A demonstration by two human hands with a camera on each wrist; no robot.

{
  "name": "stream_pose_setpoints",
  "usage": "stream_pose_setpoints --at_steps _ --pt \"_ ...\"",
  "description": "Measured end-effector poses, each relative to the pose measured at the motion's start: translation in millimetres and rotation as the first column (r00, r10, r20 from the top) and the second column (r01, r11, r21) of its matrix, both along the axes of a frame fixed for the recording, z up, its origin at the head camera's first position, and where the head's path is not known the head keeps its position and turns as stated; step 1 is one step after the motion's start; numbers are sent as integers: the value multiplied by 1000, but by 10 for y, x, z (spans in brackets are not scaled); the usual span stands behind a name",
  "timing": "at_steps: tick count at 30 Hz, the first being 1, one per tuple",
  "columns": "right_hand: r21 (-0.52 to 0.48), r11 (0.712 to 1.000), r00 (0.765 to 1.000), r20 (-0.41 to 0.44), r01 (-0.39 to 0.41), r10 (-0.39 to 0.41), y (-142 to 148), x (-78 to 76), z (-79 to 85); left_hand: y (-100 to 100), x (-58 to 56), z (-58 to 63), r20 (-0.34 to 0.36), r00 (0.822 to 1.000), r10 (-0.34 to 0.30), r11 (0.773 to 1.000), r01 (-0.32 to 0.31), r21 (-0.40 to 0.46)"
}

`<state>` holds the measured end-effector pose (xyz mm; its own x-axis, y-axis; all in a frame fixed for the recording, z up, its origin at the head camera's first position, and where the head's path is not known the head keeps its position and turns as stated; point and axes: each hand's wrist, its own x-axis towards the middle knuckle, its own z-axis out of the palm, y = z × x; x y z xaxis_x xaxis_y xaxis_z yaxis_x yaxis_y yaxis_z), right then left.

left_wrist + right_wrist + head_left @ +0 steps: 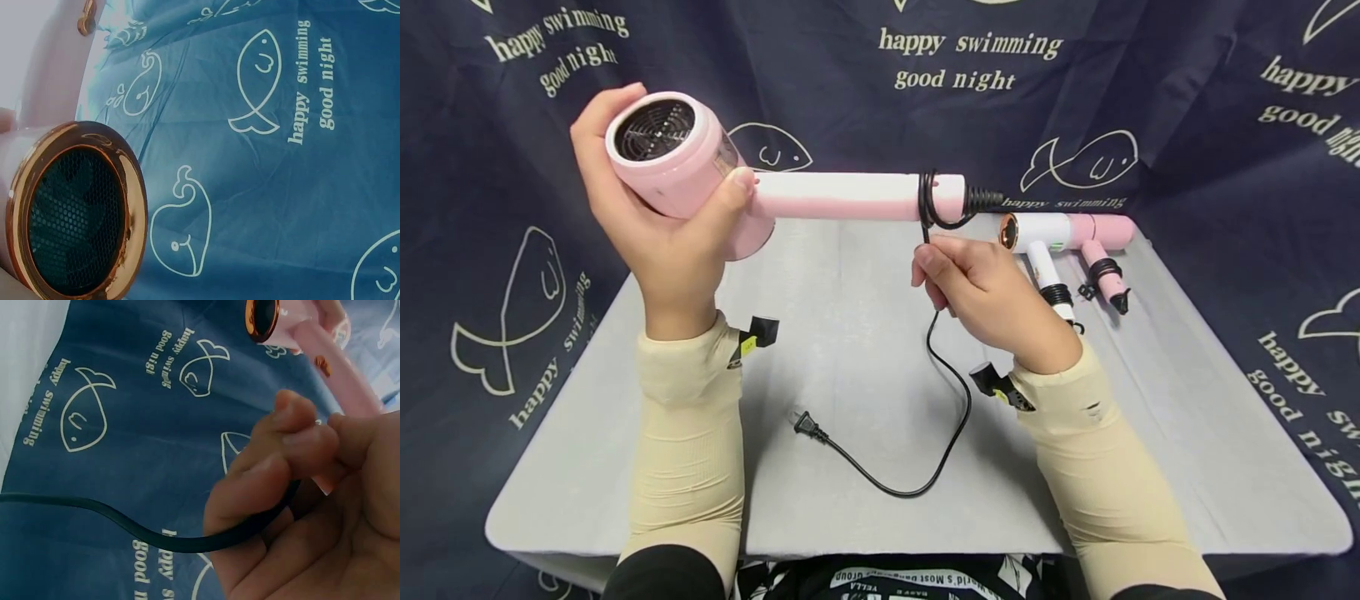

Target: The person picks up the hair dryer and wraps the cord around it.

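Note:
My left hand (662,229) grips the round head of a pink hair dryer (842,197), held up above the table. Its handle points right, with a few turns of black cord (928,200) wound near the handle's end. The thumb and fingers of my right hand (988,287) pinch that cord just below the turns. From there the loose cord (962,408) hangs down and curves over the table to a two-pin plug (807,425). Up close, the left wrist view shows the dryer's copper-coloured outlet rim (132,200). The cord (169,544) runs through my curled fingers in the right wrist view.
At the table's back right lie a white hair dryer (1042,232) and a pink one (1112,231), both with cords wound on their handles. A light grey cloth covers the table (850,350). Dark blue printed curtains (850,83) stand around it.

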<state>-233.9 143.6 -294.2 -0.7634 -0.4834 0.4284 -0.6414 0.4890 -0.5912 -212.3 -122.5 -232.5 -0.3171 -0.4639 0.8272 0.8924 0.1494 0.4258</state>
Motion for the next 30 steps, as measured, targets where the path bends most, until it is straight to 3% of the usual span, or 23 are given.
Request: stream_pose_setpoints --at_steps 7,12,17,24,30 --pt "94 994 989 -144 55 -41 -41 83 26 21 -25 5 40 999 15 999 -17 48" --pt "146 987 984 -176 68 -42 -53 120 9 30 -87 -26 56 998 10 998 -14 68" --pt "181 983 983 -183 29 4 -69 149 -1 42 -142 -67 88 996 24 999 -28 45" --pt "213 973 967 -216 -90 136 -67 159 33 92 -169 -118 139 975 175 983 -164 -87" --pt "78 980 944 -265 -183 197 -29 194 106 95 -148 -134 189 943 272 948 -229 -221"
